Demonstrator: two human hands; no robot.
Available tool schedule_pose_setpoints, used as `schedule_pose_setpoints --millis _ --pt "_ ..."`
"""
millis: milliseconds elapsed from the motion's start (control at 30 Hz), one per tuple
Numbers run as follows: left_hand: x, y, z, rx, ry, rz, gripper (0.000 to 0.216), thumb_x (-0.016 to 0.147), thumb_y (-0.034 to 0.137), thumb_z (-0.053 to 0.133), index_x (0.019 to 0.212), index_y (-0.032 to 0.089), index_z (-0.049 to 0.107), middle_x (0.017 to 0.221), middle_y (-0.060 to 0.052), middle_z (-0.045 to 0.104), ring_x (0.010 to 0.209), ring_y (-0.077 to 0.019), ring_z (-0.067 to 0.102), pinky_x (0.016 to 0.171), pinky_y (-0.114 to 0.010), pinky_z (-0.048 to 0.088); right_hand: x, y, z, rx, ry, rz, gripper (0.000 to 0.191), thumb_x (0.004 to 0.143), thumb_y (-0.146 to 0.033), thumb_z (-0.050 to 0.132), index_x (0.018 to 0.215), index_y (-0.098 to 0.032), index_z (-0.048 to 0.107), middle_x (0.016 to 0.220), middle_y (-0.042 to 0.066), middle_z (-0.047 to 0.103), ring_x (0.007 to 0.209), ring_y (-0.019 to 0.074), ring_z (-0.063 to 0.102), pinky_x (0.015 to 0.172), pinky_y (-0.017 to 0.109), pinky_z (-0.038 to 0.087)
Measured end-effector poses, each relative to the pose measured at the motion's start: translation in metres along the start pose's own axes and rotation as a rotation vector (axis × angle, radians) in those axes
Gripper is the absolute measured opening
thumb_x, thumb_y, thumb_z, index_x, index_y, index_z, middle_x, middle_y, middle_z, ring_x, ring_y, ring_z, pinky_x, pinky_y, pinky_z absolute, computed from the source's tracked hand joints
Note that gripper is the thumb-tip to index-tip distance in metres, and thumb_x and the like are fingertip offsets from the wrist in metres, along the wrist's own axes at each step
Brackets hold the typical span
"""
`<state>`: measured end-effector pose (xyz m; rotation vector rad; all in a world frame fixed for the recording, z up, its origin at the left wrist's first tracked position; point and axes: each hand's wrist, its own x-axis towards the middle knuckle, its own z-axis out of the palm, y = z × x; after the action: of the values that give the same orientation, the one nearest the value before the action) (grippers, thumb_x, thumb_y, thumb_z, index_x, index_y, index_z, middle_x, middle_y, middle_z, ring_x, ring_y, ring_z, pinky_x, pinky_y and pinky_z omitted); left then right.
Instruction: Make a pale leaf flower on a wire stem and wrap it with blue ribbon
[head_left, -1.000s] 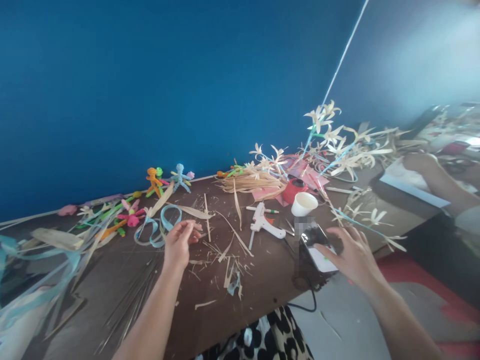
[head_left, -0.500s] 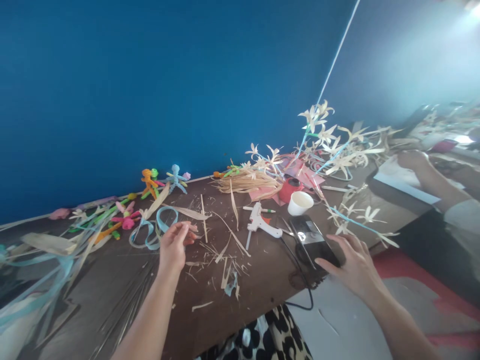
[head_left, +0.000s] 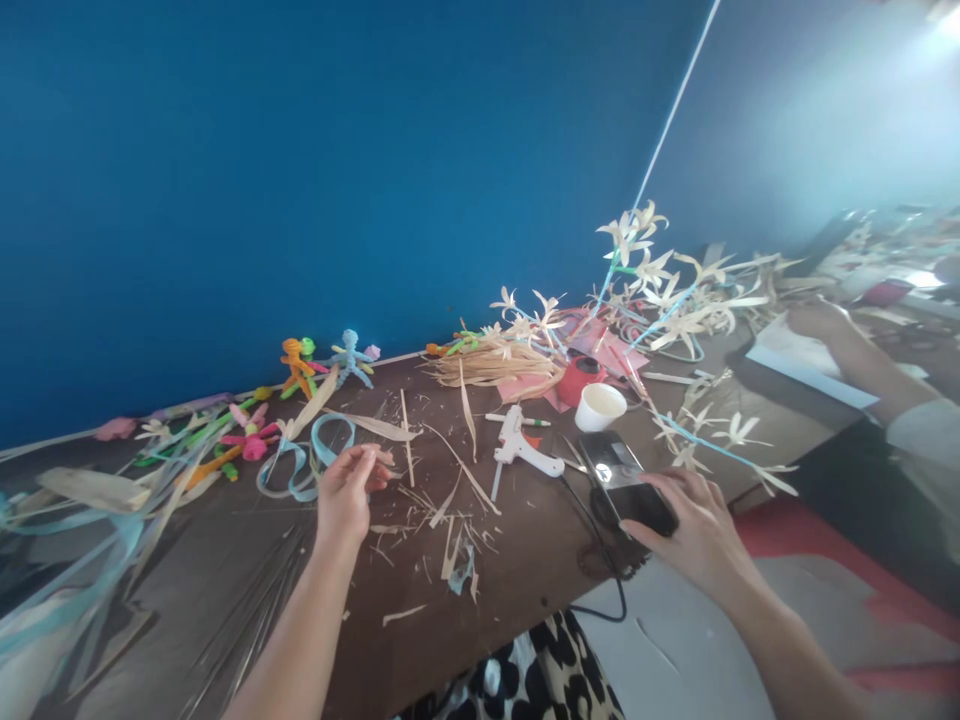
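Right of the glue gun, the right hand spans the near end of the phone, touching it, though a firm grip cannot be told; left of the gun, the left hand curls loosely, any pinched scrap hidden. Pushing the phone away could tip the cup right of the gun, and dragging it sideways could snag the gun's cord.

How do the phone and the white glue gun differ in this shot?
The phone is mostly dark, while the glue gun is mostly white. The phone is a flat, rectangular slab; the glue gun has a body with an angled handle. The right hand is at the phone, whereas neither of the hands touches the glue gun. Both lie on the brown table.
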<state>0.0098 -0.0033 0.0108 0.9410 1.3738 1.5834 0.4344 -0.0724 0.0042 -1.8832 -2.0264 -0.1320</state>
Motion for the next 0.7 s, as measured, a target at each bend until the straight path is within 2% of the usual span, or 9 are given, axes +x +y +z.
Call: schedule_pose_setpoints --millis 133,367,700 --pt "0.0002 0.0001 0.0002 -0.01 0.005 -0.007 0.019 0.068 0.032 0.063 0.079 0.016 0.061 0.07 -0.001 0.064 0.051 -0.0097 0.055 0.043 -0.018 0.042 0.0034 -0.0011 0.0023 -0.03 -0.04 -0.021 0.048 0.065 -0.057 0.058 0.103 -0.027 0.056 0.112 0.009 0.047 0.104 0.0309 0.044 0.086 0.047 0.035" --pt "0.0008 -0.0027 -0.0025 -0.013 0.0 0.002 0.02 0.069 0.032 0.062 0.081 0.016 0.061 0.071 -0.001 0.065 0.051 -0.0096 0.056 0.044 -0.018 0.043 0.005 -0.0024 0.0035 0.061 0.124 -0.007 0.046 0.065 -0.052 0.06 0.1 -0.023 0.053 0.112 0.01 0.046 0.108 0.0298 0.041 0.092 0.045 0.032" --pt "0.0013 -0.0023 -0.002 -0.03 0.001 0.004 0.019 0.07 0.031 0.063 0.081 0.016 0.06 0.069 -0.001 0.064 0.05 -0.009 0.055 0.043 -0.018 0.043 0.0038 -0.005 0.0039 0.097 0.151 0.028 0.046 0.062 -0.052 0.062 0.094 -0.022 0.049 0.109 0.008 0.046 0.105 0.0293 0.042 0.089 0.043 0.035"
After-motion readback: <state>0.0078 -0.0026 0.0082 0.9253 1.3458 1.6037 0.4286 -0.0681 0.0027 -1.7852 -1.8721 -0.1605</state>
